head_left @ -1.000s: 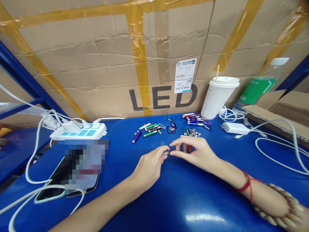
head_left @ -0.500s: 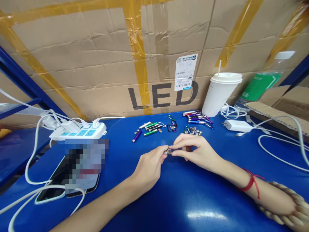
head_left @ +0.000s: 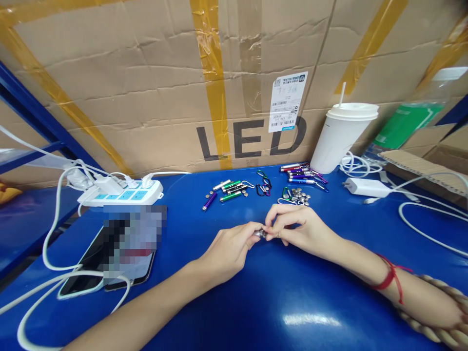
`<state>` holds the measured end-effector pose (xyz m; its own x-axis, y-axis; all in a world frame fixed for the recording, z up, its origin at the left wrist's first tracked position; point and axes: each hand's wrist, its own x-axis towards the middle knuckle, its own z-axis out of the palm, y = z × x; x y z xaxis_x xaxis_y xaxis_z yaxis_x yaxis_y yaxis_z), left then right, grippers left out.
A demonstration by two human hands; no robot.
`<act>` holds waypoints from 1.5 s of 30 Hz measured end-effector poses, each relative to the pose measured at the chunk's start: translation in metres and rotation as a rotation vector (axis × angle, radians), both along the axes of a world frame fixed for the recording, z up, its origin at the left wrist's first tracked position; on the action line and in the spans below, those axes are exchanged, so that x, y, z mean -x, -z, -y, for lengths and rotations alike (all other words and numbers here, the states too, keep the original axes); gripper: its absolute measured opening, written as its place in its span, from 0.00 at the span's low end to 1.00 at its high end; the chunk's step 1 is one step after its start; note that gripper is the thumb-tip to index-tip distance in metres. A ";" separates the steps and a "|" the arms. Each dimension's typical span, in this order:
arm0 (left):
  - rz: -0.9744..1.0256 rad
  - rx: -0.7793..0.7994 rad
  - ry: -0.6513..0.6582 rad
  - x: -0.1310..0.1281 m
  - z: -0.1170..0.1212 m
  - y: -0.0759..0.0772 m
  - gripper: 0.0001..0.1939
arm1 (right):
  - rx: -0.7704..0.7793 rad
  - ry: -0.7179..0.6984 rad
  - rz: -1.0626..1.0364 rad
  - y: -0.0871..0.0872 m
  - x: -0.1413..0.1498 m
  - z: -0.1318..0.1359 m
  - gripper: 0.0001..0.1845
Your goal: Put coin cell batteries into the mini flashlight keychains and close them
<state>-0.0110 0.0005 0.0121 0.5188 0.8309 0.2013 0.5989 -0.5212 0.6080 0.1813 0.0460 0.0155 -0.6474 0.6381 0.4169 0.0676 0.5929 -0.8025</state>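
My left hand [head_left: 228, 251] is closed on a small silver metal flashlight tube [head_left: 260, 234], its end pointing right with a dark opening. My right hand [head_left: 303, 226] pinches with thumb and forefinger at that open end; whatever lies between those fingertips is hidden. Behind the hands lies a loose group of small flashlights, among them a purple one [head_left: 209, 202], a green one [head_left: 230, 196] and a silver one [head_left: 221, 185]. Several button cells [head_left: 302, 197] are heaped just beyond my right hand. Carabiner clips [head_left: 263, 188] lie between the groups.
More flashlights with clips [head_left: 302, 179] lie at the back, beside a white lidded cup [head_left: 340, 139]. A white charger [head_left: 367, 187] and cables are at right, near a green-labelled bottle [head_left: 409, 124]. At left are a power strip [head_left: 146, 193] and phones [head_left: 86, 265]. A cardboard box [head_left: 146, 97] stands behind.
My right fingertips have come in against the tube's open end, and the tube has shifted slightly right. The camera view has moved a little.
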 end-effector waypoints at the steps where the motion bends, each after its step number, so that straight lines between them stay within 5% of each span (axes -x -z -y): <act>1: -0.007 0.002 0.004 0.000 0.000 0.000 0.12 | -0.016 -0.008 0.008 0.001 -0.001 -0.001 0.13; 10: 0.002 -0.023 0.008 0.000 0.000 0.003 0.11 | -0.227 0.014 -0.011 0.001 0.001 -0.001 0.11; 22: 0.040 0.049 0.005 0.001 -0.002 0.004 0.13 | -0.100 0.025 -0.013 0.004 0.000 -0.001 0.10; 45: 0.082 0.156 0.001 0.002 0.001 0.006 0.06 | -0.136 -0.033 -0.030 0.001 -0.003 -0.001 0.08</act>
